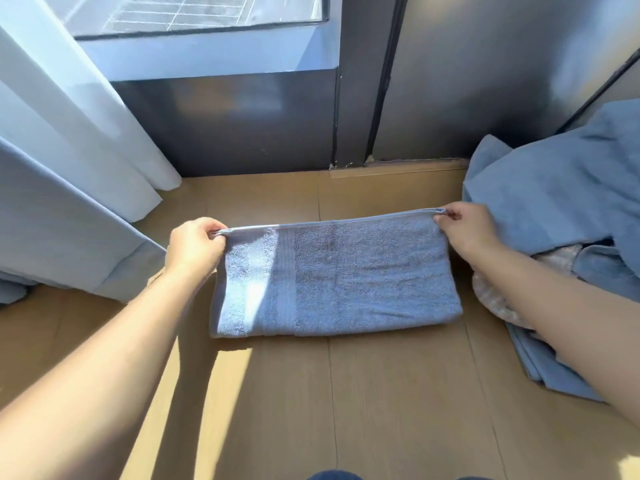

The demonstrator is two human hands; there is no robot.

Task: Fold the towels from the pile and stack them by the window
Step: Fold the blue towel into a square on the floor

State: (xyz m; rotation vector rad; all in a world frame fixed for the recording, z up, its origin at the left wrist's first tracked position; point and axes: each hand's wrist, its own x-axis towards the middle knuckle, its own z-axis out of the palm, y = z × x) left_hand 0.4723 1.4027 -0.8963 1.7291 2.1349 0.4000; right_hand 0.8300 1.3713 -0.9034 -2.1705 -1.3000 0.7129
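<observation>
On the wooden floor (346, 393) just below the window (194, 12), a blue towel (336, 275) was laid out as a folded rectangle, its long edges running left to right. The near fold was rested on the floor, and the far edge was held taut between 2 hands. Whether that far edge was lifted clear of the floor could not be told.

The far left corner was pinched by the left hand (195, 245), its fingers (216, 233) curled closed on the hem. The far right corner was pinched in the same way by the right hand (465, 230), its fingers (441, 218) closed on the doubled hem.

A bright strip of sunlight was cast across the left part of the towel and onto the floor in front of it.

To the right, just beside the towel, a loose pile (561, 209) of blue towels was heaped against the wall, with a pale patterned cloth (495, 299) partly buried in it. To the left, a pale curtain (69, 168) was hung down to the floor, near the left hand but apart from the towel.
</observation>
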